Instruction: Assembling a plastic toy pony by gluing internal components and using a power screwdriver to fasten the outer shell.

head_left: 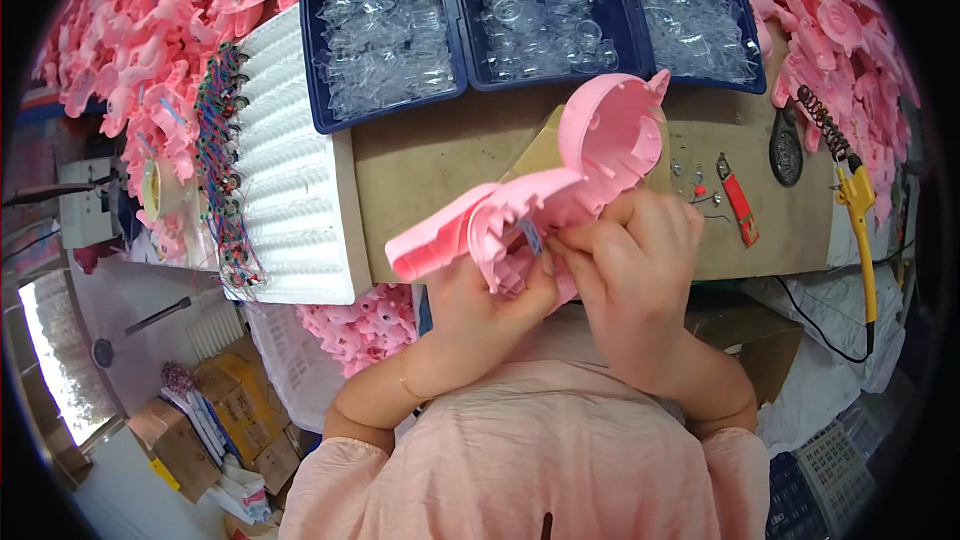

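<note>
A hollow pink plastic toy shell (pixel 540 195), with a round cup-shaped end and ribbed inner walls, is held tilted above the near edge of the table. My left hand (pixel 485 310) is closed round its lower side, the thumb pressed on the inner rim. My right hand (pixel 640 265) has its fingertips pinched together at the shell's opening; what they hold is hidden. Close to those fingertips, inside the shell, shows a small pale blue strip (pixel 531 236).
Three blue bins (pixel 458 15) of clear plastic parts stand at the back. On the left, a ribbed white tray (pixel 300 170) carries bundled coloured wires (pixel 222 170). A red cutter (pixel 738 205) and a yellow soldering iron (pixel 858 210) are at right. Pink shells (pixel 835 30) pile up on both sides.
</note>
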Motion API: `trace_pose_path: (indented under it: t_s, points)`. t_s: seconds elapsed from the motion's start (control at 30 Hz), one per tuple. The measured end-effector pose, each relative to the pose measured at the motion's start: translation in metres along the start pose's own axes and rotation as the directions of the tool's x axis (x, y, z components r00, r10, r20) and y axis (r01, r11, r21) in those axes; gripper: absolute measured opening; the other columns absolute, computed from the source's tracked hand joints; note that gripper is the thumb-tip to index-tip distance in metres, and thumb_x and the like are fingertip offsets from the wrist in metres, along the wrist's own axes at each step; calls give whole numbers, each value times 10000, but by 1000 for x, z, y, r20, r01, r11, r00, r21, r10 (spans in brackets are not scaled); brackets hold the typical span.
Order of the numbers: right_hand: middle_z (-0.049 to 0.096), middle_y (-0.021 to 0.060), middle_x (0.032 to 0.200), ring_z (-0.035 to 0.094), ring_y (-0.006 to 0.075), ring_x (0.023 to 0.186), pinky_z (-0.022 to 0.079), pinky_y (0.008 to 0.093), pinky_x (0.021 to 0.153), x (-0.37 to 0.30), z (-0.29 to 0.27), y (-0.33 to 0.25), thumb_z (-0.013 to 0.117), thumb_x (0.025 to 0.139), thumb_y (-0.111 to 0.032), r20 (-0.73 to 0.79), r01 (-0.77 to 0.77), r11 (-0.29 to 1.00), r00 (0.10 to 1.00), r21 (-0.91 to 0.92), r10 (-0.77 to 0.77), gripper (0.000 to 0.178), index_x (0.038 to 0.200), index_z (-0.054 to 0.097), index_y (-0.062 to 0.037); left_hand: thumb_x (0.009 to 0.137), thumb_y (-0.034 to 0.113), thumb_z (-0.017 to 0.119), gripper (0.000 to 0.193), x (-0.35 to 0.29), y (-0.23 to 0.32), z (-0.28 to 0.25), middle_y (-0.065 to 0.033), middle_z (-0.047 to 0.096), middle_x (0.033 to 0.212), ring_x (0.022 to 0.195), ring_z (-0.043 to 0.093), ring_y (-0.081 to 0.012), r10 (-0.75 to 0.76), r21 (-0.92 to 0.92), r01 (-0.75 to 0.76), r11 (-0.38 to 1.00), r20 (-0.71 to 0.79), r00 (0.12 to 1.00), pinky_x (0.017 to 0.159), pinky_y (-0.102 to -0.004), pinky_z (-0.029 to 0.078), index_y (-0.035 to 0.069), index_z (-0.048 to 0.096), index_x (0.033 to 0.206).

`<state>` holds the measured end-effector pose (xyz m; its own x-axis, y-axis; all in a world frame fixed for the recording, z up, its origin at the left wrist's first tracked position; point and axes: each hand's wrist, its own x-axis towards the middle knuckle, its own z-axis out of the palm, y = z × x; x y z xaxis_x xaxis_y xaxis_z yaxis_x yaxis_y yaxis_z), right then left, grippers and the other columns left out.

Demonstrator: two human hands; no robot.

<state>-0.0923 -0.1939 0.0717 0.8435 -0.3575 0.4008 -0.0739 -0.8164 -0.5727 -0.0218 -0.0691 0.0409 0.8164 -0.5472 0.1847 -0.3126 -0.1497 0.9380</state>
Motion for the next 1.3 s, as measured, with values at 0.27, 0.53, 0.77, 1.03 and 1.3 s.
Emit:
trace_pose_path:
  t_s: [0.27, 0.53, 0.77, 1.03, 1.3]
  points:
    - [606, 91, 909, 574, 191, 802, 452, 290, 728, 45, -70, 31, 608, 778, -22, 13, -177, 944, 984, 280, 180, 175, 949, 608, 12, 730, 100, 616, 277, 50, 39, -42, -115, 611, 938, 857, 607, -239, 65, 367, -263, 892, 471, 880, 715, -357, 472, 42, 595, 1000]
    - [605, 146, 954, 587, 306, 842, 453, 356, 791, 88, -54, 12, 702, 718, -198, 812, -56, 983, 572, 176, -113, 464, 1099, 549, 18, 744, 250, 633, 272, 46, 36, -20, -24, 595, 1075, 867, 579, -190, 727, 601, -740, 301, 357, 586, 782, -321, 394, 115, 645, 980]
    - [598, 92, 1043, 583, 124, 895, 502, 265, 777, 83, -60, 27, 657, 742, -90, 925, -701, 704, 333, 114, 182, 548, 1247, 472, 17, 731, 127, 600, 333, 8, -21, -18, -38, 609, 1125, 1031, 565, -167, 559, 488, -643, 590, 327, 762, 804, -303, 426, 58, 632, 1056]
    - [604, 82, 1011, 594, 117, 817, 505, 255, 737, 89, -55, 34, 618, 779, -87, 958, -718, 694, 237, 60, 162, 523, 1261, 453, 32, 774, 172, 547, 352, -3, -23, -17, -76, 598, 1152, 1077, 535, -199, 561, 588, -725, 359, 485, 671, 849, -298, 395, 44, 621, 1094]
    - [589, 51, 963, 556, 81, 805, 468, 223, 690, 104, -55, 24, 617, 784, -168, 969, -741, 672, 182, 21, 169, 546, 1270, 461, 26, 831, 143, 487, 426, -11, 29, -2, -228, 601, 1137, 919, 512, -241, 186, 561, -818, -129, 824, 536, 744, -265, 399, 13, 526, 1235]
